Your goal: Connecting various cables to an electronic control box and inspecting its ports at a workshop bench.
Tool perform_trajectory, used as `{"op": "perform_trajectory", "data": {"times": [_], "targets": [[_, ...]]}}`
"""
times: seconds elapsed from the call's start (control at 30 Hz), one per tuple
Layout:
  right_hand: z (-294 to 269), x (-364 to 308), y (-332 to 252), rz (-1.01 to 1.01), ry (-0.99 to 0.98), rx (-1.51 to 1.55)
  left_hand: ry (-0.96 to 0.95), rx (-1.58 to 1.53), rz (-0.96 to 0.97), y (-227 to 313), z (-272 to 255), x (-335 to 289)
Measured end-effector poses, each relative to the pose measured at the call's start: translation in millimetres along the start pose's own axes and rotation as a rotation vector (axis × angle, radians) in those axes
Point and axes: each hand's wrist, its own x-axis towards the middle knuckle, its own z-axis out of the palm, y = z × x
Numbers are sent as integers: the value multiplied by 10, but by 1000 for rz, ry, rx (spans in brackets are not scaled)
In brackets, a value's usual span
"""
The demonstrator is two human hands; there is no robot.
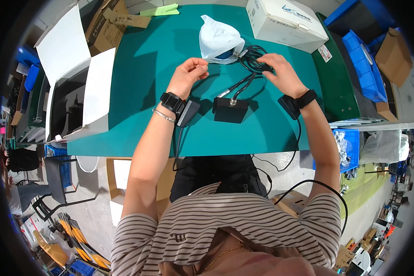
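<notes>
My left hand (pixel 190 76) is closed above the table, fingers curled against the thumb, to the left of a white plastic bag (pixel 218 37). Whatever those fingers hold, if anything, is hidden. A coil of black cable (pixel 252 59) lies at the bag's right side, and my right hand (pixel 284 73) has its fingers and thumb around the coil's right edge. From the coil, cable ends with metal connectors run toward me. One reaches a metal connector on a small black box (pixel 230 111); the other ends at the box's left. Inside the bag's opening something dark shows in part.
The green table (pixel 147 99) carries an open white box (pixel 96 92) with a dark inside at left. A closed white carton (pixel 285 23) stands at far right, a cardboard box (pixel 106 27) at far left. Blue bins (pixel 363 64) stand at right. Wires hang from devices strapped to both wrists.
</notes>
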Motion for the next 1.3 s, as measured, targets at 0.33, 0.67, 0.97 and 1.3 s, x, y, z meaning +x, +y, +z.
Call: {"op": "perform_trajectory", "data": {"times": [0.33,0.67,0.97,1.3], "targets": [[29,367,173,-36,6,70,-9,9,13,-17,-9,7],[226,793,495,11,-160,-3,-36,-26,2,-12,-32,23],[-331,361,266,-29,40,166,-21,-37,11,-29,-32,24],[-471,-74,371,221,41,251,-11,-48,23,-48,-43,26]]}}
